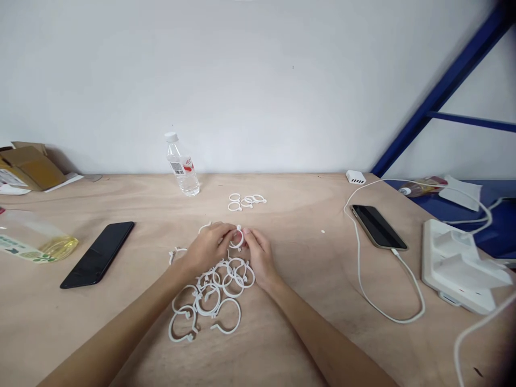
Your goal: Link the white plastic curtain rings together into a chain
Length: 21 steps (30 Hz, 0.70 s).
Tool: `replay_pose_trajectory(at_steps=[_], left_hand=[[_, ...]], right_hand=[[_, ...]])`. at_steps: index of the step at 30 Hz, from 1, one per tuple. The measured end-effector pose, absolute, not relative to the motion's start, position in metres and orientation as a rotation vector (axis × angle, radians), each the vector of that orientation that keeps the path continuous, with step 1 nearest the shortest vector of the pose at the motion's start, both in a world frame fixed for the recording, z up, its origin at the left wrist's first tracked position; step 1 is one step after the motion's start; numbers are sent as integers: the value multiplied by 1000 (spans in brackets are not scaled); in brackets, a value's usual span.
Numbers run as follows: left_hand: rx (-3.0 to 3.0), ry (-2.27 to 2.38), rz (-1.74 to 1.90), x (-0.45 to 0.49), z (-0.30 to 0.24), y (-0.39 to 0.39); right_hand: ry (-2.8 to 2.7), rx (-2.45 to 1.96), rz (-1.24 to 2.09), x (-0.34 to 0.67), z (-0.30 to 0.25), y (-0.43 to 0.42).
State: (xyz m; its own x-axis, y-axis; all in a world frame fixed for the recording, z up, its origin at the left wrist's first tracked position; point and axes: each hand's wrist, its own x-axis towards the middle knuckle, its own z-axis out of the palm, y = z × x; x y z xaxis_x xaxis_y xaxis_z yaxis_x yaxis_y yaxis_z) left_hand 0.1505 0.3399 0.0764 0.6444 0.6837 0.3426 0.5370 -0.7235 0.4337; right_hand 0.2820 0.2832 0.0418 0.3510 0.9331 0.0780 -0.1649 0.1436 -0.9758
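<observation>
Left hand and right hand share a pinching grip on a white ring, loose rings nearer on the desk.

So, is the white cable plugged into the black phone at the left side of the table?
No: the white cable is plugged into the phone on the right, and none reaches the black phone on the left.

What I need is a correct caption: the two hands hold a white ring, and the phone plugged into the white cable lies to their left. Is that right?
Not quite: the head view shows the phone plugged into the white cable to their right, not left. They do hold a white ring.
</observation>
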Motion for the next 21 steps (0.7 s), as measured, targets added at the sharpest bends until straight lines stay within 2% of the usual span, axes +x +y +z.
replay_pose_trajectory(at_steps=[5,15,21], left_hand=[[2675,973,766,157,67,332],[2133,1341,773,164,67,341],[2336,1091,713,156,81,342]], right_hand=[[-921,-1094,1046,283,43,282],[-1071,-1070,1062,283,39,279],[-1016,-1102,1003,283,40,280]])
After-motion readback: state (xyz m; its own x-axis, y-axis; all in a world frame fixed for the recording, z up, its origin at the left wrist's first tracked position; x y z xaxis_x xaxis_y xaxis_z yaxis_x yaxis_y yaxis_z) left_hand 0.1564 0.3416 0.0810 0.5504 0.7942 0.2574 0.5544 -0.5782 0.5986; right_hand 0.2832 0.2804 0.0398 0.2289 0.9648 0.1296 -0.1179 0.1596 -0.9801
